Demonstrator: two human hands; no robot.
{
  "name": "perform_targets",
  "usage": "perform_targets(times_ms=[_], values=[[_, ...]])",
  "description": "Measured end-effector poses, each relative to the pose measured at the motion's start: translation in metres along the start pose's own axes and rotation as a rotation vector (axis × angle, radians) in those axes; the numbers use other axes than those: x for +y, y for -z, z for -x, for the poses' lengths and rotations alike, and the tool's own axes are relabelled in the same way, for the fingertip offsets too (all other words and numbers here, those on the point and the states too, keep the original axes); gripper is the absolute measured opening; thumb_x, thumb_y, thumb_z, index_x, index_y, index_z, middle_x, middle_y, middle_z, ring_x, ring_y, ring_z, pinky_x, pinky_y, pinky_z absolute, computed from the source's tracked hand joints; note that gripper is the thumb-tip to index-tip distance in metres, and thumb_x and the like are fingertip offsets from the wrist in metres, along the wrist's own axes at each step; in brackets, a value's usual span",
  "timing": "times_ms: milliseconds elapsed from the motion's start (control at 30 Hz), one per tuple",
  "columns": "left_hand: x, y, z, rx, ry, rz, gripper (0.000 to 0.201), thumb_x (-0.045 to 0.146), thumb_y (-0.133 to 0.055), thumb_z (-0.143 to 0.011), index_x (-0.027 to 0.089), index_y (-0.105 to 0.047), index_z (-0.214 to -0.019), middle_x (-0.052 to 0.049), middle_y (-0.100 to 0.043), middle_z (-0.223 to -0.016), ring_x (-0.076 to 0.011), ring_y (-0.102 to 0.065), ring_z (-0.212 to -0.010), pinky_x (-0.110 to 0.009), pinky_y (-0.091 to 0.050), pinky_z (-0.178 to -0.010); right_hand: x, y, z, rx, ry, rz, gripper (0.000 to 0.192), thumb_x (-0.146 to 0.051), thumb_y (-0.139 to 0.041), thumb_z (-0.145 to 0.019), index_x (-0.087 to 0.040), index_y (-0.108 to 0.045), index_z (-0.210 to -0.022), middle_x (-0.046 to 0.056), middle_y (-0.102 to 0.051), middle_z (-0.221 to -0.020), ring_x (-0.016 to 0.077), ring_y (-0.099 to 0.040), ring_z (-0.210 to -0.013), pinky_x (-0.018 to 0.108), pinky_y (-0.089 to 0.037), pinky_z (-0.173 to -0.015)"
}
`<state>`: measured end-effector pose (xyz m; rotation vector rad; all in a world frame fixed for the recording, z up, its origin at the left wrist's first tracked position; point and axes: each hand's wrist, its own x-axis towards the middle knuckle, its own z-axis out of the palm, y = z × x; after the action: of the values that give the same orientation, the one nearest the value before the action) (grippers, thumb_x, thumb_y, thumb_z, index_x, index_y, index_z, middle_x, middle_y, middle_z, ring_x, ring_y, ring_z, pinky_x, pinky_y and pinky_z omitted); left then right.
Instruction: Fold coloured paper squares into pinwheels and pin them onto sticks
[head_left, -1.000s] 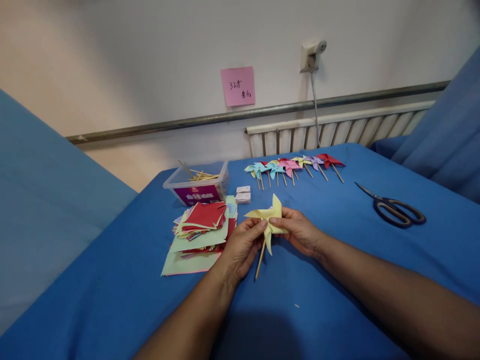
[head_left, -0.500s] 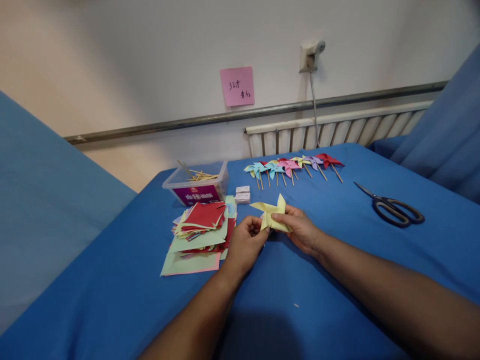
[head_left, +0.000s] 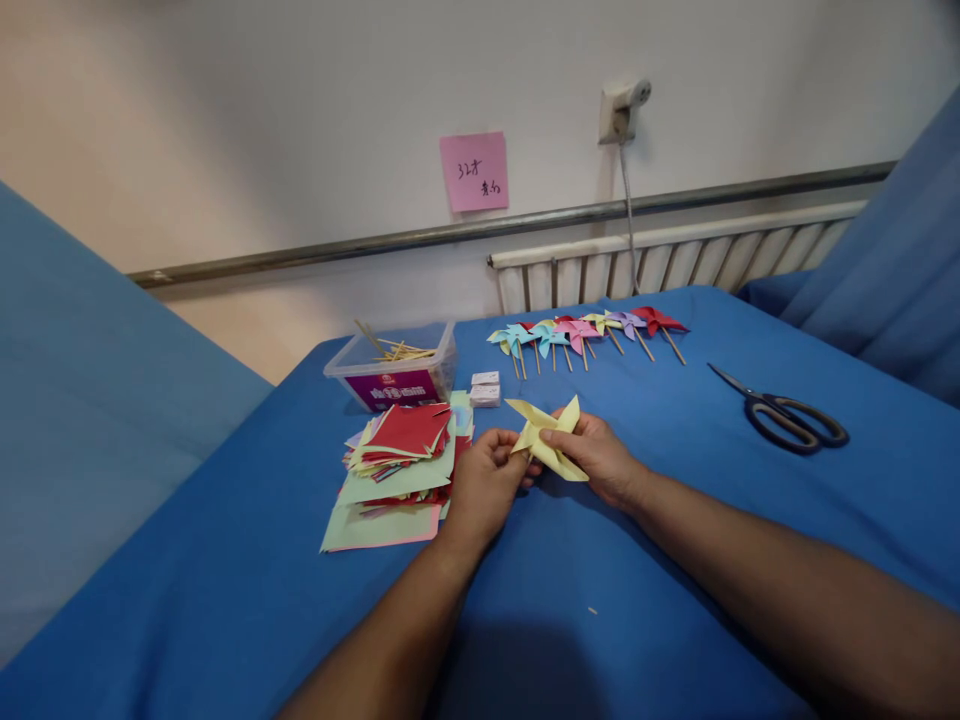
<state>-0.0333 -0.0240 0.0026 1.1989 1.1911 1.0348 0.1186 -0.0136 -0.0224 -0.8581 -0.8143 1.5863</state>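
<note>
A light-yellow, four-bladed pinwheel of folded paper (head_left: 553, 440) sits just right of the frame's centre, between the bare left hand (head_left: 486, 490) and the bare right hand (head_left: 604, 462). The right hand's thumb presses its front near the middle with the fingers behind, a firm pinch; the left hand's fingers are bent in and pinch at its left side, though what their tips grip behind the paper is hidden. It should be very light and springy, easily creased or torn at the points, so the folded centre looks a safer hold than a blade tip. The surface is a smooth blue cloth (head_left: 247, 610), filling the lower frame. Left of centre lie stacked red, yellow and pale-green paper pieces (head_left: 409, 432), below a clear plastic box with a purple label (head_left: 397, 388) holding thin wooden sticks (head_left: 405, 351). A row of multicoloured paper pinwheels on sticks (head_left: 577, 332) spans the upper middle, and black-handled metal scissors (head_left: 784, 418) lie at centre right. Along the top, a pale wall (head_left: 315, 110) carries a pink handwritten note (head_left: 474, 174), a grey metal rail (head_left: 375, 244) and a white ribbed radiator (head_left: 671, 262).
</note>
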Motion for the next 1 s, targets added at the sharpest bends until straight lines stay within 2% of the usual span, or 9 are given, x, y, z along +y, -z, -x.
perform_targets(times_ms=[167, 267, 400, 500, 633, 1000], values=[[0.004, -0.001, 0.002, 0.003, 0.041, 0.121, 0.028, 0.027, -0.079, -0.062, 0.016, -0.061, -0.080, -0.002, -0.067, -0.065, -0.0126, -0.061, -0.058, -0.024, -0.046, -0.059, -0.001, 0.000, -0.001, -0.006, 0.009, 0.008, 0.034, -0.031, -0.082, -0.061, -0.017, -0.059, -0.082, 0.000, -0.068, -0.070, 0.0140, -0.060, -0.057, 0.028, -0.044, -0.057], [0.009, 0.001, 0.003, -0.038, 0.082, 0.155, 0.031, 0.024, -0.081, -0.060, 0.014, -0.064, -0.084, -0.004, -0.069, -0.072, -0.0130, -0.062, -0.062, -0.024, -0.046, -0.061, -0.002, -0.001, 0.000, 0.008, 0.005, -0.008, 0.035, -0.031, -0.083, -0.059, -0.017, -0.060, -0.081, -0.001, -0.068, -0.069, 0.0135, -0.060, -0.057, 0.028, -0.044, -0.058], [0.013, 0.005, 0.003, -0.105, 0.144, 0.273, 0.033, 0.029, -0.079, -0.064, 0.013, -0.067, -0.090, -0.008, -0.070, -0.081, -0.0152, -0.063, -0.068, -0.027, -0.048, -0.067, -0.003, -0.002, 0.001, -0.003, -0.002, -0.013, 0.035, -0.031, -0.083, -0.060, -0.018, -0.060, -0.082, 0.000, -0.069, -0.071, 0.0136, -0.061, -0.059, 0.029, -0.046, -0.061], [0.013, 0.005, 0.002, -0.096, 0.183, 0.342, 0.029, 0.033, -0.078, -0.066, 0.012, -0.067, -0.084, -0.006, -0.069, -0.076, -0.0129, -0.061, -0.062, -0.026, -0.048, -0.064, -0.003, -0.002, 0.002, -0.029, -0.016, 0.005, 0.034, -0.032, -0.083, -0.061, -0.017, -0.061, -0.082, 0.001, -0.069, -0.071, 0.0146, -0.062, -0.061, 0.030, -0.046, -0.062], [0.011, 0.004, 0.000, -0.038, 0.185, 0.322, 0.030, 0.031, -0.082, -0.062, 0.012, -0.068, -0.081, -0.005, -0.069, -0.069, -0.0131, -0.061, -0.059, -0.025, -0.047, -0.062, -0.003, -0.003, 0.004, -0.048, -0.020, 0.014, 0.033, -0.032, -0.083, -0.061, -0.017, -0.061, -0.080, -0.001, -0.068, -0.069, 0.0139, -0.061, -0.058, 0.028, -0.045, -0.059], [0.010, 0.005, -0.001, 0.027, 0.154, 0.236, 0.035, 0.032, -0.085, -0.057, 0.012, -0.073, -0.084, -0.007, -0.073, -0.074, -0.0149, -0.064, -0.063, -0.027, -0.048, -0.065, 0.002, 0.002, 0.000, -0.059, -0.041, -0.019, 0.032, -0.030, -0.084, -0.061, -0.017, -0.062, -0.081, -0.001, -0.068, -0.070, 0.0132, -0.060, -0.059, 0.028, -0.044, -0.061]])
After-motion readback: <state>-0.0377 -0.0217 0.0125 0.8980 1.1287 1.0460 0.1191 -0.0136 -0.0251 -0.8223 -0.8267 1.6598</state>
